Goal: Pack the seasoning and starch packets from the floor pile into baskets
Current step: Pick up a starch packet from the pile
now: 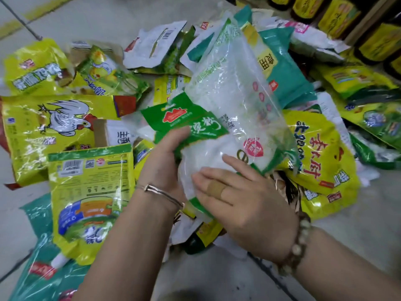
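Observation:
Both hands hold a stack of clear starch packets (230, 101) filled with white powder, green at the ends, tilted up over the floor pile. My left hand (165, 161) grips the stack's left side, thumb on a green label. My right hand (240, 198), a plaster on one finger, lies flat on the packets' near end. Around them spreads the pile: a yellow chicken-print seasoning bag (54, 124) at left, a yellow-green bag (89, 192) showing its back, a yellow bag with red characters (319, 157) at right, and a teal packet (284, 70) behind. No basket is in view.
Shelves with dark bottles bearing yellow labels (338, 16) run along the top right. Pale tiled floor (217, 276) shows near me and at the top left. More teal packets (39, 270) lie at the bottom left.

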Demonstrator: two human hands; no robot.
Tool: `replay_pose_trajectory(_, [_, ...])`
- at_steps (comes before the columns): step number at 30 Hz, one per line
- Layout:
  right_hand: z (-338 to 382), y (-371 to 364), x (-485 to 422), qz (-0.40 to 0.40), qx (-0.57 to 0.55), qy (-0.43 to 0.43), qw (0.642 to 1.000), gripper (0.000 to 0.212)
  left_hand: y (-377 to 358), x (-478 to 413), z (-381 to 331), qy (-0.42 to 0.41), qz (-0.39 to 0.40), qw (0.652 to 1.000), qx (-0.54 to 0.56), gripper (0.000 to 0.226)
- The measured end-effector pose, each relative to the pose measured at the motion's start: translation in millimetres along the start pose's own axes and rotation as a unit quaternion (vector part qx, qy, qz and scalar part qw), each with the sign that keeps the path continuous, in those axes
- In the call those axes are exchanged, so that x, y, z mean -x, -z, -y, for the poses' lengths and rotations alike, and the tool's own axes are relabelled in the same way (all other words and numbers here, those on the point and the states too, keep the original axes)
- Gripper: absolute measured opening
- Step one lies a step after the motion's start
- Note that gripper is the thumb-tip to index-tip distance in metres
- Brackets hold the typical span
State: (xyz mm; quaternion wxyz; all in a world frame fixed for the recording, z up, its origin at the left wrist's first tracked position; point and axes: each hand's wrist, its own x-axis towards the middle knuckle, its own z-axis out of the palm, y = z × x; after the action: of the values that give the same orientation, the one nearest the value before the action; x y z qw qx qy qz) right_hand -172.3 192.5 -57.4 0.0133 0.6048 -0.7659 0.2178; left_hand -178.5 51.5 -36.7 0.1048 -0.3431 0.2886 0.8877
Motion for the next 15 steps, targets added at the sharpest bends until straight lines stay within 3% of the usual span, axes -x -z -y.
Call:
replay_pose_trajectory(2, [-23,26,-8,-0.017,0.037,-0.039,0.998,0.032,10,-3,7,0.006,-0.046,0.999,-0.02,0.053])
replay_pose_trajectory(4, [-32,32,-9,-0.016,0.021,-0.063,0.998,0.037,16,-4,15,-0.043,-0.102,0.993,-0.036,0.055])
replay_pose_trajectory(6, [-37,40,-15,-0.084,0.016,-0.136,0.987,0.032,19,-7,18,-0.117,-0.16,0.978,-0.067,0.027])
replay_pose_trajectory(8, [-62,52,-28,-0.127,0.039,-0.29,0.948,0.039,19,-8,19,-0.17,-0.211,0.957,-0.101,0.01])
replay_pose_trajectory(11, [-83,64,-48,0.032,0.003,-0.493,0.87,0.079,20,-8,18,-0.194,-0.237,0.944,-0.122,0.013])
replay_pose_trajectory(15, [-107,62,-69,0.096,-0.064,-0.578,0.808,0.086,20,-7,18,-0.192,-0.238,0.944,-0.126,0.015])
